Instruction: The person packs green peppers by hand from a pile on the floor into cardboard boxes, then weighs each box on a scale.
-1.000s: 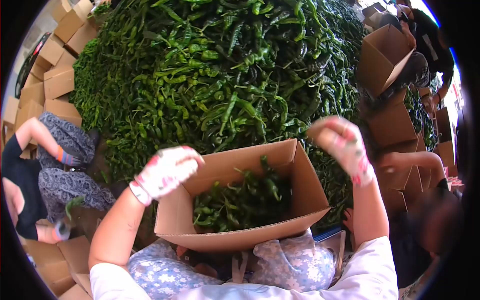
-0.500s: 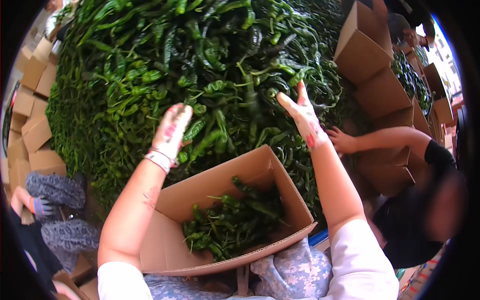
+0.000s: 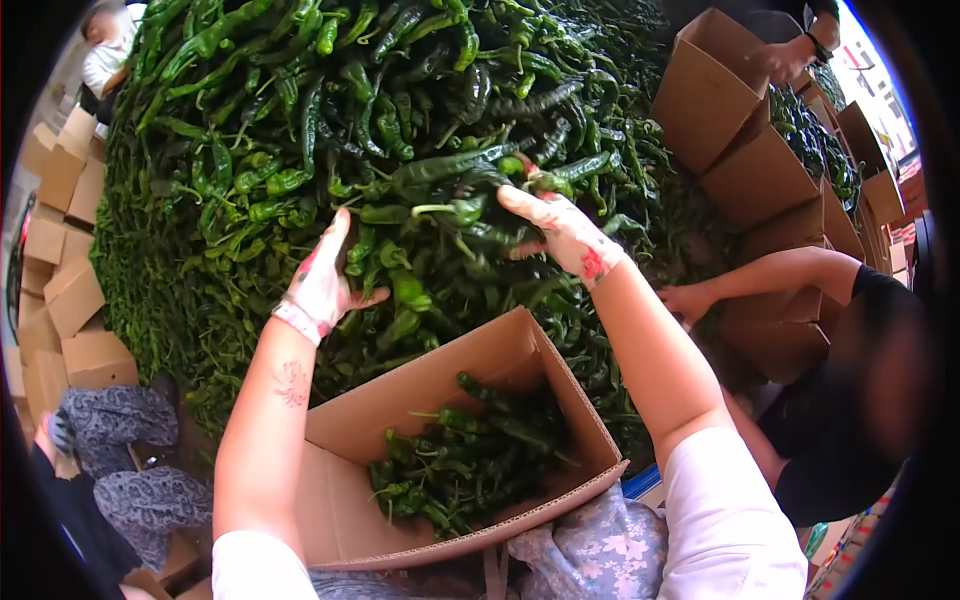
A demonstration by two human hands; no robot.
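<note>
A large heap of long green peppers (image 3: 260, 190) fills the upper and middle view. My left hand (image 3: 325, 280), in a white glove with red marks, lies against the heap with thumb and fingers apart. To its right is my right hand (image 3: 565, 230), gloved alike, its fingers spread among peppers and partly hidden by them. Between the two hands lie loose peppers, but neither hand is closed on any. Below them a cardboard box (image 3: 420, 375) stands open and tilted at my lap, with a layer of peppers (image 3: 470, 460) inside.
At the right, a co-worker's hand (image 3: 685, 300) touches the heap's edge. Another person's hand (image 3: 785, 58) is over an open box (image 3: 710, 95) at upper right. More boxes (image 3: 75, 290) line the left, near a seated person's patterned trousers (image 3: 125, 415). Someone in white (image 3: 105, 65) is at upper left.
My right hand has moved left, toward my left hand, and turned inward among the peppers. My left hand has shifted slightly down and left. A hand has appeared over the upper right box.
</note>
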